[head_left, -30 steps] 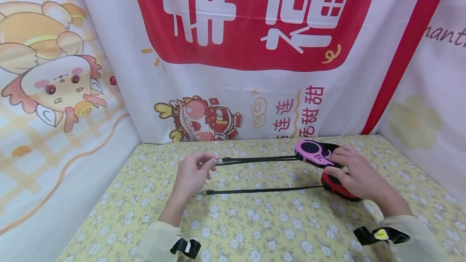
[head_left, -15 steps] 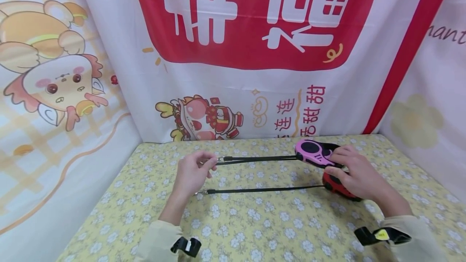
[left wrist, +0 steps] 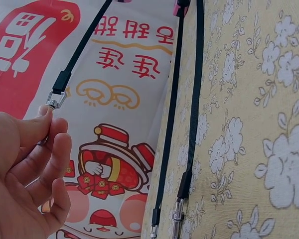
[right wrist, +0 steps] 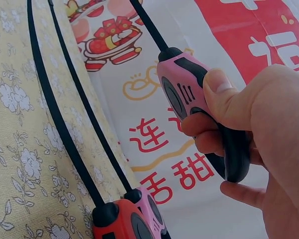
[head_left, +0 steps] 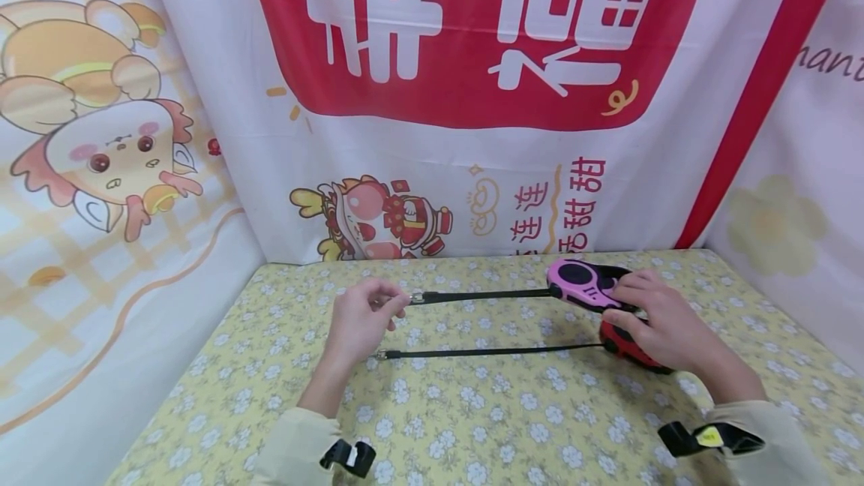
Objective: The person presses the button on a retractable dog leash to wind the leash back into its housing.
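My right hand (head_left: 658, 317) grips the black handle of a pink retractable dog leash (head_left: 572, 280), thumb along its top in the right wrist view. Its black strap (head_left: 486, 295) runs taut leftward to a metal clip (left wrist: 56, 98), which my left hand (head_left: 361, 321) pinches between thumb and fingertips. Below, on the cloth, lies a red retractable leash (head_left: 617, 340) with its strap stretched left. A second pink leash (right wrist: 150, 206) shows beside the red one in the right wrist view; the raised one mostly hides it from the head camera.
A floral yellow tablecloth (head_left: 472, 411) covers the table. Two metal clips, one on the nearer strap (left wrist: 177, 216), lie at the straps' left ends. A printed white and red curtain (head_left: 472, 148) hangs behind the table, with a cartoon-printed sheet (head_left: 101, 171) on the left.
My left hand has shifted slightly right with the clip, and the raised strap now overlaps the one behind it in the head view. My right hand has barely moved.
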### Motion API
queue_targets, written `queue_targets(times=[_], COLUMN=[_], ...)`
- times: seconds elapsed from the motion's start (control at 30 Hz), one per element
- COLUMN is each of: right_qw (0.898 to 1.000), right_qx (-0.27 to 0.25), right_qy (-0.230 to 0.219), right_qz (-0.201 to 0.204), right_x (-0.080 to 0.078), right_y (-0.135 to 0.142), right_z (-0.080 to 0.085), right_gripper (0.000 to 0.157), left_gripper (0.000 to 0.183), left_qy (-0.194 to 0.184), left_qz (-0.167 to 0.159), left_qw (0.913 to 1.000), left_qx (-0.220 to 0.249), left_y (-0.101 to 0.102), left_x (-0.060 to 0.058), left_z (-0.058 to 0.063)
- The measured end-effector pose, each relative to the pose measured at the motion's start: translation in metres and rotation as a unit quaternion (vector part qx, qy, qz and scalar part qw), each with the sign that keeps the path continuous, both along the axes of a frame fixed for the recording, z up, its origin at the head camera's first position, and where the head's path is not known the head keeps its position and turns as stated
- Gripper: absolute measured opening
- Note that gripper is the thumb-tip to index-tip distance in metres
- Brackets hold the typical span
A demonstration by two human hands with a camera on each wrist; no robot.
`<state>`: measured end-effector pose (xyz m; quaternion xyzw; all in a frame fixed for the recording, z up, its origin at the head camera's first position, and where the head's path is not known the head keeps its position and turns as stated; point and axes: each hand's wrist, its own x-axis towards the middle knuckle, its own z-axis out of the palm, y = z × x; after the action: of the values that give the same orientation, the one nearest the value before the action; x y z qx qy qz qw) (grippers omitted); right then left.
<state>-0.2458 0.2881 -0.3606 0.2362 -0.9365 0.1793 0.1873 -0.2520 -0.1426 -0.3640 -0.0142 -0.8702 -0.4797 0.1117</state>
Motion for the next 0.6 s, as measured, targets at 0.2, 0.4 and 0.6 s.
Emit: queue_targets(times=[0.2, 0.4, 0.6], right_qw=[1.0, 1.0, 1.0], right_qx=[0.002, 0.001, 0.0], right_qy=[-0.001, 0.001, -0.001], right_qz=[0.0, 0.0, 0.0], right_x=[0.0001, 0.001, 0.0017], right_y=[-0.0008, -0.0014, -0.0016], right_z=[0.0002, 0.0001, 0.0004], right_gripper=[0.026, 0.026, 0.027], left_gripper=[0.01, 0.012, 0.007], left_qy=[0.005, 0.007, -0.003], left_qz=[-0.003, -0.005, -0.003], left_qw=[1.0, 1.0, 1.0], left_qx=[-0.001, 0.001, 0.004], left_y=[0.0005, 0.0011, 0.0023], left_x=[0.0006, 0.002, 0.0021], left_z=[-0.001, -0.0012, 0.0])
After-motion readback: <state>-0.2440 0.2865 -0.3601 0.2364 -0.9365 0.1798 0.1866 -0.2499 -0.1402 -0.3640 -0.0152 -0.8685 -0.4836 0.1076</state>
